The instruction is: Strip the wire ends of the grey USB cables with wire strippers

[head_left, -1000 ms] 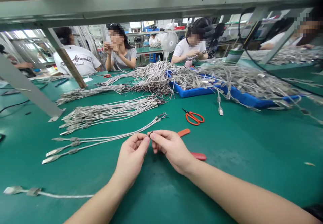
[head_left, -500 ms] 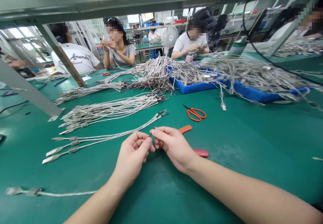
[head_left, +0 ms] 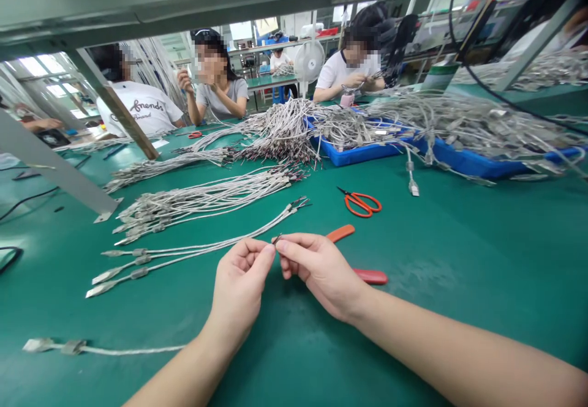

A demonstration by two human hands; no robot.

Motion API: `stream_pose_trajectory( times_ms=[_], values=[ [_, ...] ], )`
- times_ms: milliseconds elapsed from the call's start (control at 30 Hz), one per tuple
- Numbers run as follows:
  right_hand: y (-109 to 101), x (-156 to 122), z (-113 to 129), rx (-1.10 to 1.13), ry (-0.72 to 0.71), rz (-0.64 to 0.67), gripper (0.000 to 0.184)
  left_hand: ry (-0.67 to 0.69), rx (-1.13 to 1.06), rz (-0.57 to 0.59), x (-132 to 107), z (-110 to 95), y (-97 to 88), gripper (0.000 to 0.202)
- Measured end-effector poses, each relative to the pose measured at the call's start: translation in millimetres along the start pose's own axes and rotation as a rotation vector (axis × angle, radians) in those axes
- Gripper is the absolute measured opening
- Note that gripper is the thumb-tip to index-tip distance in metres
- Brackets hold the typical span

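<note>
A white USB cable (head_left: 133,352) lies across the lower left of the table and runs out of sight under my left forearm. At the centre, my left hand (head_left: 241,278) pinches thumb to forefinger on the cable's thin dark wire end. My right hand (head_left: 316,269) meets it there, its thumb and forefinger closed on the same wires (head_left: 277,238), of which only a short tip shows. Beyond my left hand are a few USB cables (head_left: 193,250) laid side by side. Pliers with an orange handle (head_left: 340,233) and a red handle (head_left: 371,276) are partly hidden behind my right hand.
Orange-handled scissors (head_left: 362,204) rest past the pliers. Farther back are a cable bundle (head_left: 206,202), a heaped cable pile (head_left: 289,128) and blue trays (head_left: 358,157) overflowing with cables. A metal post (head_left: 78,168) stands at left, under an overhead beam (head_left: 229,3). Co-workers sit opposite.
The fingertips of both hands have drawn closer together around the wires, and my left fingers have closed up more. The whole view has shifted slightly.
</note>
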State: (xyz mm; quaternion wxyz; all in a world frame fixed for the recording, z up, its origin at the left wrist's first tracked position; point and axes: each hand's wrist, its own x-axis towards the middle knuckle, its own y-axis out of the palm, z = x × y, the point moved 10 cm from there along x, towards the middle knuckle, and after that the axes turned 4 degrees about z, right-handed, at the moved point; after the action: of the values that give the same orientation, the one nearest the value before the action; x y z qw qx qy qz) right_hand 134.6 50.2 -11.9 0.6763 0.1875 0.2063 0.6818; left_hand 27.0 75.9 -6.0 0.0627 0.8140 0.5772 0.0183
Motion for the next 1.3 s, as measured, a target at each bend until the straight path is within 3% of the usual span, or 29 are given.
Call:
stream_pose_trajectory(
  times_ms=[267, 433, 733, 967, 1300],
  values=[
    [-0.1, -1.5, 1.1, -0.043, -0.007, -0.019, 0.018, -0.08, -0.047, 0.019, -0.7, 7.7, 1.6, 0.027],
    [-5.5, -1.6, 1.8, -0.057, -0.038, -0.068, 0.017, -0.147, -0.103, 0.1, -3.5, 15.9, 12.2, 0.029],
    [-9.6, -3.8, 12.7, -0.175, -0.124, -0.133, 0.013, -0.117, -0.092, 0.151, -4.4, 14.7, 19.4, 0.024],
    [-5.6, -2.8, 9.8, -0.142, -0.098, -0.075, 0.013, -0.121, -0.138, 0.122, -6.6, 13.2, 17.2, 0.026],
    [-7.2, -3.9, 12.9, -0.167, -0.112, -0.092, 0.013, -0.115, -0.103, 0.177, -6.3, 12.4, 20.3, 0.026]
  ],
)
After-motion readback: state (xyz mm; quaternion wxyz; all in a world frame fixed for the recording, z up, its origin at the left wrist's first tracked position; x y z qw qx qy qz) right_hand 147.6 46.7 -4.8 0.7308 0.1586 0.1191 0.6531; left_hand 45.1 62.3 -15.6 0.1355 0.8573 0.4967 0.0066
